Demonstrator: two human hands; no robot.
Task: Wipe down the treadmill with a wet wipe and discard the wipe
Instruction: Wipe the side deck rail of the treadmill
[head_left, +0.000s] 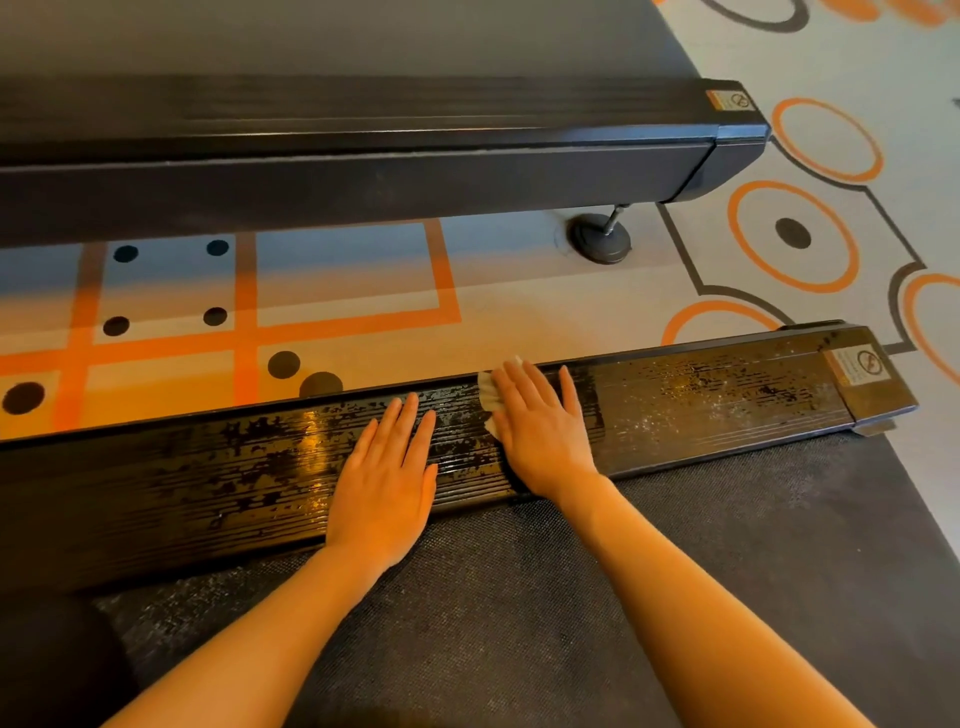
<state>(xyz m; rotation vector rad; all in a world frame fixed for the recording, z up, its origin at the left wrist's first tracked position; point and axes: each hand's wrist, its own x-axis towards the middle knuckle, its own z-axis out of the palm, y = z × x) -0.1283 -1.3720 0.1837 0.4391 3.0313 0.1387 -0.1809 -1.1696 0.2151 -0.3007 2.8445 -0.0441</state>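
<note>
White wet wipe lies pinned flat under the right hand, its crumpled edge showing past the fingers on the left and far side. That hand presses with straight, spread fingers on the ribbed side rail of the treadmill. The left hand rests just beside it, palm down, fingers straight, holding nothing. The rail's long axis runs from lower left up to the right, ending at an end cap with a warning sticker. Wet streaks glisten around both hands. Nearer the person lies the textured running belt; beyond the rail, patterned carpet separates it from a second treadmill.
</note>
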